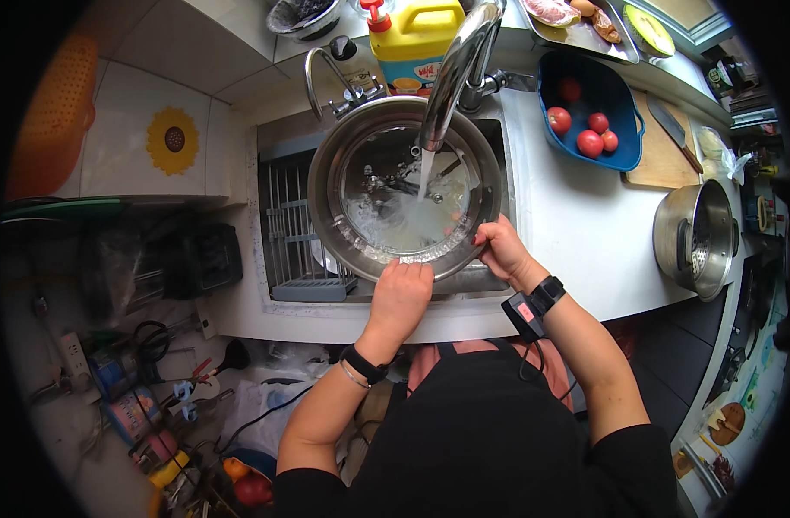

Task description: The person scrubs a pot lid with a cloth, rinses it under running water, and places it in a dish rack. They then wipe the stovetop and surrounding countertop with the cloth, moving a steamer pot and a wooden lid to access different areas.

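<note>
A round stainless steel pot (330,226) stands over the sink, and water from the chrome faucet (447,84) runs into it. My left hand (401,294) holds the near rim, fingers hooked over the edge. At the right side of the rim, my right hand (502,249) grips the pot, with the thumb at the edge. Clear, rippling water with bubbles lies inside the pot. Beneath and to the left shows a grey dish rack (311,289) in the sink, partly covered by the pot.
Right of the sink, a blue plastic basket (550,84) holds several tomatoes (590,143). A knife (670,126) lies on a wooden cutting board (654,169). A steel steamer pot (673,226) stands near the counter's right edge. Behind the sink is a yellow jug (414,45).
</note>
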